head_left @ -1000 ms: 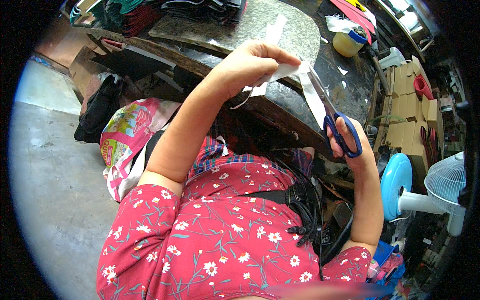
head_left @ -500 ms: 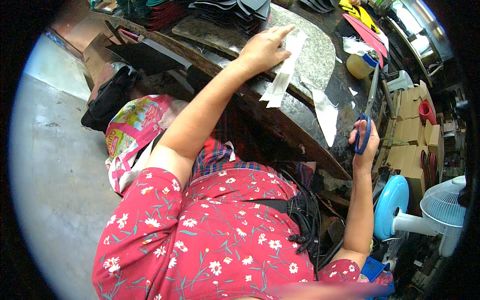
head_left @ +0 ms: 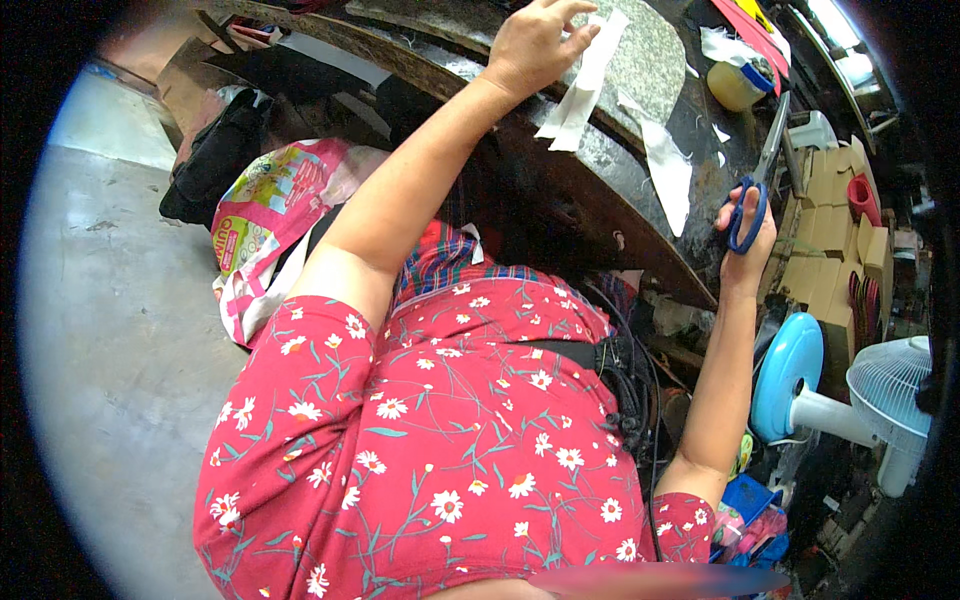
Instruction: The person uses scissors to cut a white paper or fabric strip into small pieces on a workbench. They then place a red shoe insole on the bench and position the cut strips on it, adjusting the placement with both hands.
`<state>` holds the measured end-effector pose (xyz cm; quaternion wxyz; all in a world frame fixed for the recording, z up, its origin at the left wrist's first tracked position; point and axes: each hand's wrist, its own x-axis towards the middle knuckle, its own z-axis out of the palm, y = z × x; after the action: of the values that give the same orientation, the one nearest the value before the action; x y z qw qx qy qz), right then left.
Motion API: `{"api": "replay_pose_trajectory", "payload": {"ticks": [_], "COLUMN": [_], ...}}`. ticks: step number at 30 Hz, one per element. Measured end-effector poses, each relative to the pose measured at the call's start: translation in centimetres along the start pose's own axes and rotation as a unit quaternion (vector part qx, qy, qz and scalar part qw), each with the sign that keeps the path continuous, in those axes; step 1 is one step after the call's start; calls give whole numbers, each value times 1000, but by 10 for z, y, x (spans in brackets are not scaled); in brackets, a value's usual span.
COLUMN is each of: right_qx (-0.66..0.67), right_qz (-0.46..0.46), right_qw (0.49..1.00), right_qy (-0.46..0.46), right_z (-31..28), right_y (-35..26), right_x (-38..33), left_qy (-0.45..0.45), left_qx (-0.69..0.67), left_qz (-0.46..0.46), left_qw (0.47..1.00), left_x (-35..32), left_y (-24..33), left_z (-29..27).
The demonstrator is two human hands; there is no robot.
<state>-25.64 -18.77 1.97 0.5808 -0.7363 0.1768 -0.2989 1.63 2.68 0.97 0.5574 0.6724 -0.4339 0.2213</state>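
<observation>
My right hand [head_left: 750, 232] is closed on a pair of scissors [head_left: 765, 180] with dark blue handles, the long blades pointing up and away at the bench's right end. Over the far bench edge, my left hand [head_left: 540, 48] has its fingers apart, the thumb beside a long white strip [head_left: 590, 85] that looks like cloth. That strip lies across a speckled grey slab [head_left: 650, 60] and hangs past its near edge. A pointed white piece [head_left: 668, 180] lies on the dark bench to the right, between the slab and my right hand.
A jar with a blue rim [head_left: 738, 88] and yellowish contents stands beyond the scissors. Small white scraps [head_left: 721, 133] lie near it. Cardboard boxes [head_left: 815, 225], a blue round-based fan [head_left: 790, 375] and a printed bag [head_left: 270, 205] surround the bench [head_left: 600, 215].
The bench and its things sit higher in the picture as the view has shifted. My left hand stays by the strip with fingers apart. The scissors remain in my right hand.
</observation>
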Motion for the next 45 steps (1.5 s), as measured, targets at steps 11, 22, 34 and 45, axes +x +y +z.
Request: {"api": "replay_pose_trajectory", "payload": {"ticks": [11, 22, 34, 45], "right_qx": [14, 0, 47, 38], "right_qz": [8, 27, 20, 7], "right_qw": [1000, 1000, 999, 999], "right_qy": [1, 11, -2, -2], "right_z": [-1, 2, 2, 1], "right_y": [-3, -5, 2, 3], "right_x": [4, 9, 11, 13], "left_qy": [7, 5, 16, -17], "left_qx": [-18, 93, 116, 110], "left_qz": [-18, 50, 39, 35], "left_qw": [1000, 994, 992, 993], "left_x": [0, 5, 4, 5], "left_y": [-4, -14, -15, -6], "left_z": [2, 6, 10, 8]}}
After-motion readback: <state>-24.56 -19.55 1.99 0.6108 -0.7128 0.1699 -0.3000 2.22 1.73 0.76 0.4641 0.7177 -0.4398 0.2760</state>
